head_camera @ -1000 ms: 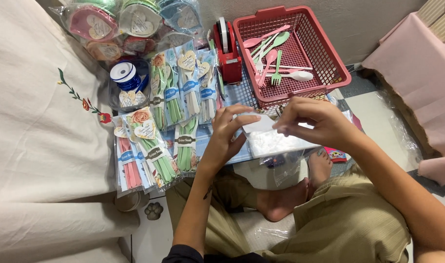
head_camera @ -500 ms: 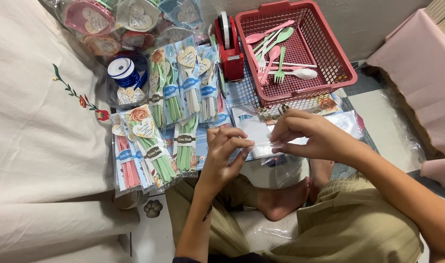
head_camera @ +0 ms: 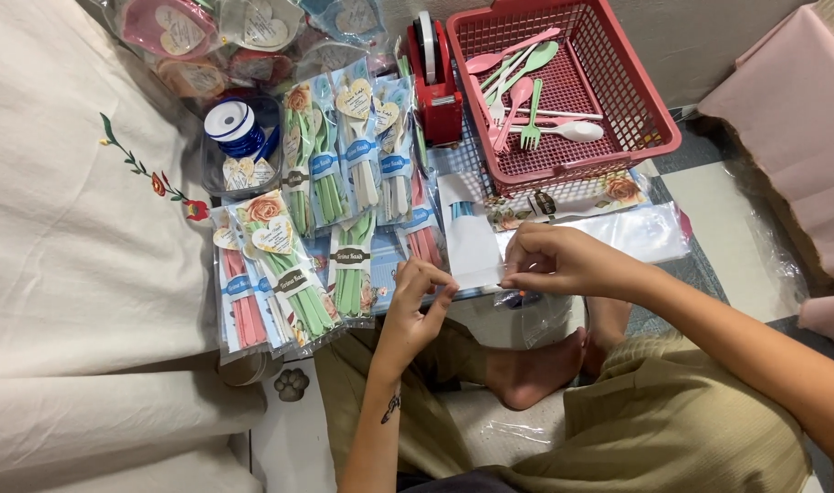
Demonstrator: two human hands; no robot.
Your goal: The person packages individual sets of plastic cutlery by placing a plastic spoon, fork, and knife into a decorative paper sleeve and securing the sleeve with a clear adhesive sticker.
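My right hand (head_camera: 563,260) pinches the edge of a clear plastic sleeve with a white card (head_camera: 472,237), held low over the floor in front of my crossed legs. My left hand (head_camera: 417,306) hovers with bent fingers at the sleeve's lower left corner; whether it grips the sleeve is unclear. Just left of it lie sealed packs of green, pink and white plastic cutlery (head_camera: 348,155) with heart tags. A red mesh basket (head_camera: 659,119) behind the sleeve holds loose pastel spoons and forks (head_camera: 526,100).
A red tape dispenser (head_camera: 435,82) stands left of the basket. A blue ribbon spool (head_camera: 234,128) sits in a clear tub. More clear sleeves (head_camera: 636,233) lie to the right. White embroidered cloth (head_camera: 88,228) on the left, pink cloth (head_camera: 791,110) on the right.
Both hands have come down and toward me with the sleeve. The left hand has dropped lower and drawn back from the sleeve's edge it was holding.
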